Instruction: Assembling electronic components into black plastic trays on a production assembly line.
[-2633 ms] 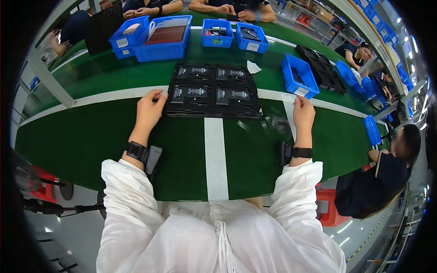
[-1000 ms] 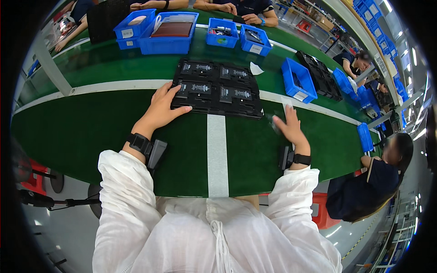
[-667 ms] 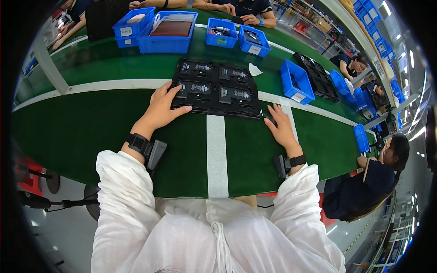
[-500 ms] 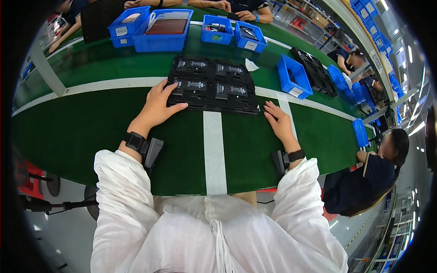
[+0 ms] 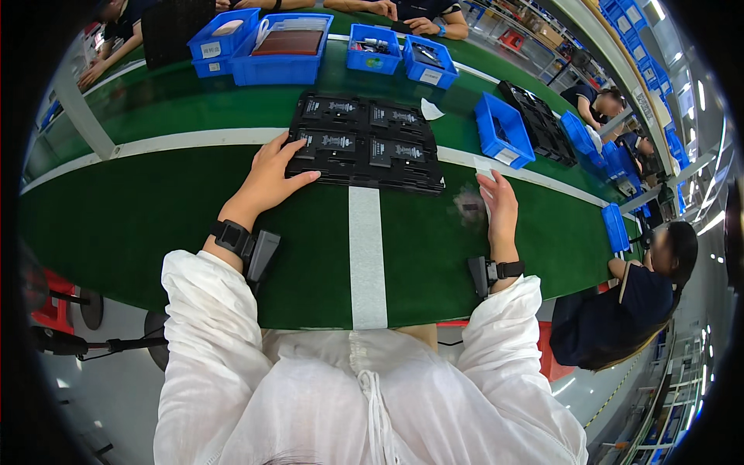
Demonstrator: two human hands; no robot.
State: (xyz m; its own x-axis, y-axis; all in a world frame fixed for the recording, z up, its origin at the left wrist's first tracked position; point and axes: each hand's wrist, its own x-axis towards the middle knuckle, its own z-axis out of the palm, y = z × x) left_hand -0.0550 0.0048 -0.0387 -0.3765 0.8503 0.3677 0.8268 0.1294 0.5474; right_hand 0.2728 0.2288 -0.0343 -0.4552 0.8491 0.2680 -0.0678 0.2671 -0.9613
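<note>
right hand (image 5: 501,208) moved away from the black tray (image 5: 363,147), its fingers' hold on a blurred thing (image 5: 468,206) unclear, while left hand (image 5: 267,182) kept wide-spread fingers on the tray's left side.

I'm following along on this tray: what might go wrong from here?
The tray could pivot if bumped: the left hand rests on its left edge, while the right hand is apart from it.

The small blurred thing beside the right hand might drop; I can't tell whether it's held.

The white scrap near the tray's far right corner could get caught underneath if the tray shifts.
</note>
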